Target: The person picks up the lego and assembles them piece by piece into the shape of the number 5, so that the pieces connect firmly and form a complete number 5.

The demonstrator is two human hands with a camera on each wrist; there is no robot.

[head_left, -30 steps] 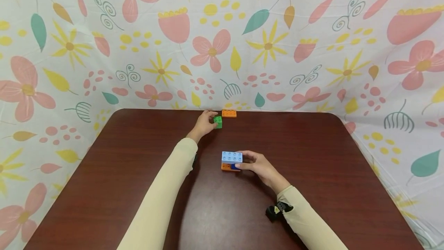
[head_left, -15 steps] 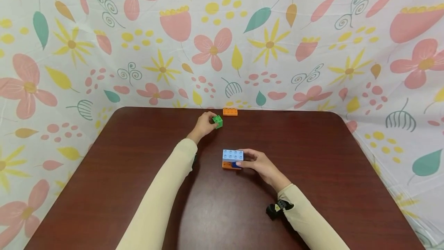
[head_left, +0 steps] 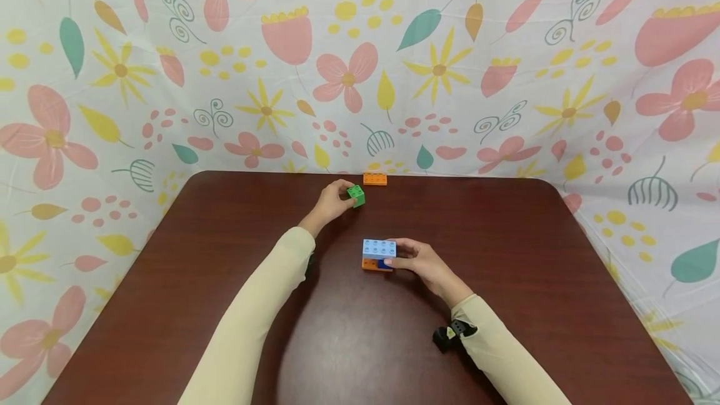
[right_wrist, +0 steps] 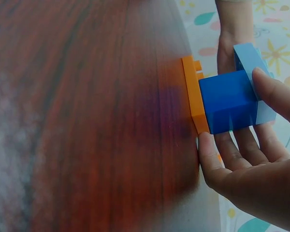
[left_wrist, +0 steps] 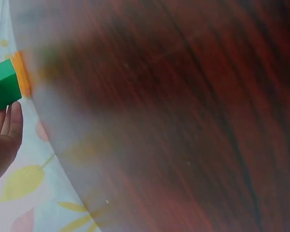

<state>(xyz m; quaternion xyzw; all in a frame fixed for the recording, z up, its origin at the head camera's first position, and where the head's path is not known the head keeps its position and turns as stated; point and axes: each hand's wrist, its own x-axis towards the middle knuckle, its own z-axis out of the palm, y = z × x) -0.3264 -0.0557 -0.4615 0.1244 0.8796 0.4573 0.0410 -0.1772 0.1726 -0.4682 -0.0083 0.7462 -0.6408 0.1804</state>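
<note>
My left hand [head_left: 332, 201] pinches a small green toy brick [head_left: 357, 195] between thumb and fingers near the far side of the table; the brick is tilted. In the left wrist view the same green brick [left_wrist: 5, 87] shows smooth sides, with fingertips at its lower edge. Closer in, my right hand [head_left: 426, 265] holds a stack of toy bricks. On top of the stack is a long light blue brick [head_left: 379, 248], below it a dark blue brick [right_wrist: 229, 99], and at the bottom a flat orange brick [right_wrist: 191, 92]. The thumb lies against the blue bricks, the fingers along the other side.
Another flat orange brick [head_left: 375, 179] lies at the table's back edge, just beyond the green one. The dark brown table [head_left: 506, 230] ends at a flower-printed cloth [head_left: 349, 111] hanging behind it. A black wrist strap with a camera [head_left: 452, 334] sits on the right sleeve.
The green brick has tipped over in my left hand and shifted slightly right. My right hand keeps its hold on the stack. The whole head view has drifted a little.
</note>
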